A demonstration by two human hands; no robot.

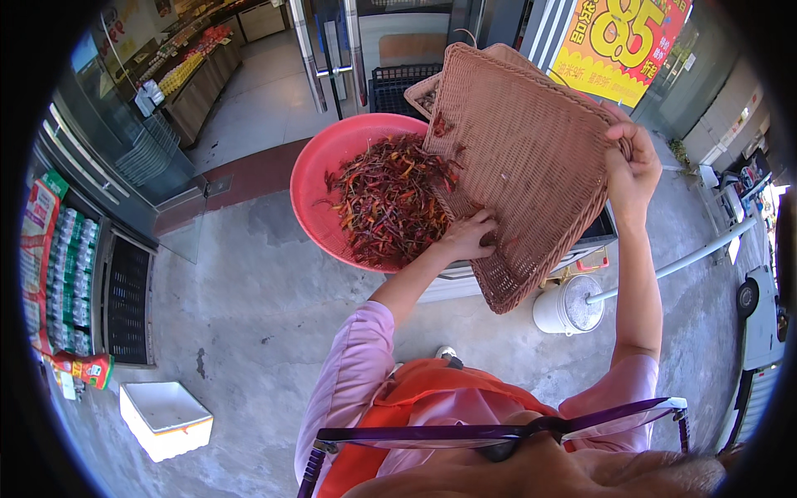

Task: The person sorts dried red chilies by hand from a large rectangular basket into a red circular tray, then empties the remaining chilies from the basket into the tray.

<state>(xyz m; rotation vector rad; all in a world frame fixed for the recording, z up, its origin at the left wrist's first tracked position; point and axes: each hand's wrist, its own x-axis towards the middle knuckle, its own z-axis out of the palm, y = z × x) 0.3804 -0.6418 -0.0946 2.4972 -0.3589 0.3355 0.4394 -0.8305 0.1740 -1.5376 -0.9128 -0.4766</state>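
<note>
My right hand [632, 165] grips the rim of a brown woven basket tray [523, 149] at its upper right corner. The tray is tilted, its low side over a round pink plastic basket [314, 187]. A heap of dried red chilies [395, 202] fills much of the pink basket, and a few more chilies cling to the tray's left part. Inside the tray, near its lower left wall, my left hand [471, 235] rests with bent fingers. What lies under those fingers is hidden.
Beneath the tray, a white bucket [570, 305] with a pale pole in it stands on the concrete. A white foam box [165, 423] sits at lower left. Bottled packs [71, 280] line the left side. Glass doors [330, 56] and a dark crate [401, 87] are ahead.
</note>
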